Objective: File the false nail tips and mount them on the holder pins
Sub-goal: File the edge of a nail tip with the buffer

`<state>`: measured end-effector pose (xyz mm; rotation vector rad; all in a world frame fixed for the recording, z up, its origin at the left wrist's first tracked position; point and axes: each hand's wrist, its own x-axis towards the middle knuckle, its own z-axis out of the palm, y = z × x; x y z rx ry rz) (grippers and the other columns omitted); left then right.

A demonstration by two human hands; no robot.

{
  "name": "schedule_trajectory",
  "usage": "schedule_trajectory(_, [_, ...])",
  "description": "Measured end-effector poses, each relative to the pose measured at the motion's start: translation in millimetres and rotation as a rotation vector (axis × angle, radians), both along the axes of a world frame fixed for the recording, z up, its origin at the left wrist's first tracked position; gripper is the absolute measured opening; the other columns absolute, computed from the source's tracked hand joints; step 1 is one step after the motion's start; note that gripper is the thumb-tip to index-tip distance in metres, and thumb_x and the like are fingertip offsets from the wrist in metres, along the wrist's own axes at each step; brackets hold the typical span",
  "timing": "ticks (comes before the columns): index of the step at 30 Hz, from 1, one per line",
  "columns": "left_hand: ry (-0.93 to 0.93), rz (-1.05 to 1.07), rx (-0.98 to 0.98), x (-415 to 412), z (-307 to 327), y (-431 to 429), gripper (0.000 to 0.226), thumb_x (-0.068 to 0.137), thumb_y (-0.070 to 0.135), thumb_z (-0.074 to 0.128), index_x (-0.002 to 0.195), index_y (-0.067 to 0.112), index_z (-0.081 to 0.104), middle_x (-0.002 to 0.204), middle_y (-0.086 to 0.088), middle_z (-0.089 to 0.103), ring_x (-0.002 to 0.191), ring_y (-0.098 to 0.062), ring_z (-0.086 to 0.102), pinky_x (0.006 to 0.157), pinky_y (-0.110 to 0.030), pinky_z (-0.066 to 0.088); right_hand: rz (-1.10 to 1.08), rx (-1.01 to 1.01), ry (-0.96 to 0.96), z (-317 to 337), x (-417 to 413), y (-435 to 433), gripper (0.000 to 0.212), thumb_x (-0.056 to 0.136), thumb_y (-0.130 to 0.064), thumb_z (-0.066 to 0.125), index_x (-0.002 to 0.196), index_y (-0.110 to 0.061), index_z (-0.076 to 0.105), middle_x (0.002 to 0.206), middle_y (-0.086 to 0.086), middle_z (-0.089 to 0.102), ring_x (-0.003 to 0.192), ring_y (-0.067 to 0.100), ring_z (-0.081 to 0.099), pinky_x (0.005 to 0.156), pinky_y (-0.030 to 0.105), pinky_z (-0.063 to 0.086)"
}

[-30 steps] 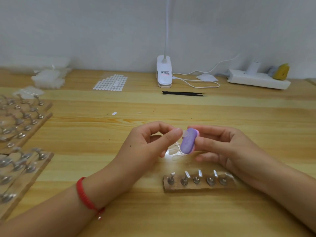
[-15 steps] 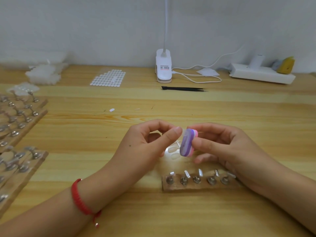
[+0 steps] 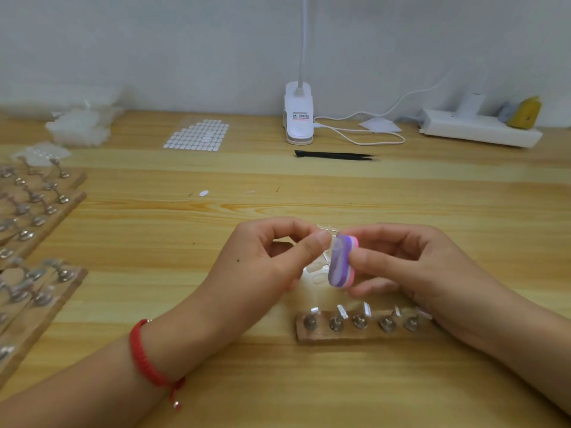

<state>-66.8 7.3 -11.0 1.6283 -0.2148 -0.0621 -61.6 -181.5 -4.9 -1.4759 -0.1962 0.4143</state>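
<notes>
My left hand (image 3: 265, 257) pinches a clear false nail tip (image 3: 335, 245) between thumb and forefinger. The tip rests against the purple face of a small purple-and-pink file block (image 3: 341, 264), which my right hand (image 3: 401, 264) grips between thumb and fingers. Both hands hover above the table's middle. Just in front of them lies a small wooden holder (image 3: 355, 333) with several metal pins, each carrying a clear tip. A few loose clear tips (image 3: 315, 268) lie on the table under my hands.
Larger wooden pin boards (image 3: 37, 211) line the left edge. At the back are a sheet of white adhesive tabs (image 3: 197, 135), a clip lamp base (image 3: 298, 117) with its cable, black tweezers (image 3: 336, 155), a white power strip (image 3: 479, 131) and clear plastic packs (image 3: 80, 126).
The file block has turned more edge-on and shifted slightly up against the tip. Both hands stay together in nearly the same spot.
</notes>
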Motion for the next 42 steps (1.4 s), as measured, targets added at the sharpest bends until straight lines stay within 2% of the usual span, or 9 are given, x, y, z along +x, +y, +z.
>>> schedule_trajectory(4, [-0.010,-0.046,0.035,-0.8,0.4,-0.2,0.024,0.071,0.038,0.064,0.071,0.015,0.069,0.042,0.013,0.043,0.038,-0.002,0.035,0.041,-0.007,0.028,-0.079,0.038,0.029,-0.4,2.1,-1.9,0.035,0.062,-0.027,0.081,0.096,-0.018,0.078,0.090,0.014,0.075,0.075,0.017,0.073,0.063,0.021,0.057])
schedule_trajectory(7, [0.005,-0.041,0.012,0.1,0.3,1.0,0.028,0.069,0.039,0.063,0.073,0.012,0.068,0.042,0.013,0.044,0.037,0.000,0.036,0.041,-0.007,0.029,-0.005,-0.002,0.014,1.0,0.2,-0.5,0.033,0.063,-0.024,0.086,0.095,-0.021,0.079,0.089,0.013,0.076,0.074,0.016,0.072,0.064,0.020,0.057])
schedule_trajectory(13, [0.016,-0.070,0.023,1.1,-1.6,2.0,0.024,0.071,0.043,0.070,0.069,0.019,0.068,0.043,0.013,0.044,0.041,-0.003,0.037,0.044,-0.009,0.031,-0.076,0.035,0.041,0.3,2.2,-1.6,0.036,0.057,-0.022,0.087,0.093,-0.019,0.079,0.084,0.013,0.075,0.066,0.013,0.070,0.059,0.019,0.056])
schedule_trajectory(22, [0.018,-0.084,0.052,2.7,-3.2,3.4,0.020,0.075,0.044,0.072,0.068,0.026,0.069,0.044,0.013,0.045,0.042,-0.002,0.037,0.045,-0.011,0.030,-0.022,-0.020,0.019,-0.7,1.6,-0.5,0.033,0.063,-0.028,0.086,0.095,-0.023,0.079,0.094,0.009,0.076,0.078,0.015,0.072,0.065,0.019,0.056])
schedule_trajectory(25, [-0.005,-0.149,0.102,1.4,-3.1,1.6,0.017,0.075,0.044,0.072,0.068,0.029,0.070,0.050,0.011,0.046,0.047,-0.005,0.036,0.047,-0.012,0.029,-0.093,0.026,0.025,-1.5,2.8,-0.8,0.034,0.058,-0.026,0.086,0.091,-0.021,0.080,0.087,0.009,0.076,0.073,0.012,0.071,0.063,0.020,0.056])
schedule_trajectory(29, [0.008,-0.111,0.060,1.8,-2.1,2.9,0.020,0.072,0.048,0.068,0.067,0.028,0.070,0.045,0.014,0.045,0.042,-0.001,0.036,0.044,-0.007,0.029,-0.035,-0.013,0.033,-0.3,2.8,-0.3,0.036,0.061,-0.026,0.084,0.095,-0.018,0.079,0.093,0.011,0.076,0.077,0.016,0.072,0.066,0.021,0.057])
schedule_trajectory(32, [-0.024,-0.170,0.122,1.4,-3.4,1.2,0.015,0.076,0.041,0.070,0.068,0.029,0.070,0.054,0.009,0.048,0.051,-0.008,0.037,0.049,-0.015,0.030,-0.083,0.020,0.047,-1.5,4.1,-1.2,0.038,0.058,-0.030,0.081,0.094,-0.017,0.079,0.089,0.012,0.076,0.075,0.015,0.072,0.064,0.021,0.057])
schedule_trajectory(39, [-0.030,-0.163,0.128,2.6,-3.7,2.5,0.016,0.075,0.043,0.074,0.069,0.028,0.071,0.052,0.006,0.045,0.051,-0.008,0.037,0.050,-0.018,0.030,-0.062,0.018,0.032,-1.1,4.1,0.5,0.036,0.061,-0.031,0.080,0.095,-0.019,0.079,0.094,0.011,0.076,0.079,0.014,0.072,0.065,0.019,0.056])
schedule_trajectory(42, [0.000,-0.122,0.060,4.7,-3.7,3.1,0.021,0.071,0.044,0.076,0.068,0.024,0.070,0.047,0.013,0.045,0.045,-0.003,0.036,0.047,-0.012,0.031,-0.037,0.024,0.042,-0.7,4.3,0.6,0.039,0.061,-0.033,0.074,0.096,-0.017,0.078,0.095,0.012,0.076,0.078,0.014,0.071,0.065,0.020,0.056])
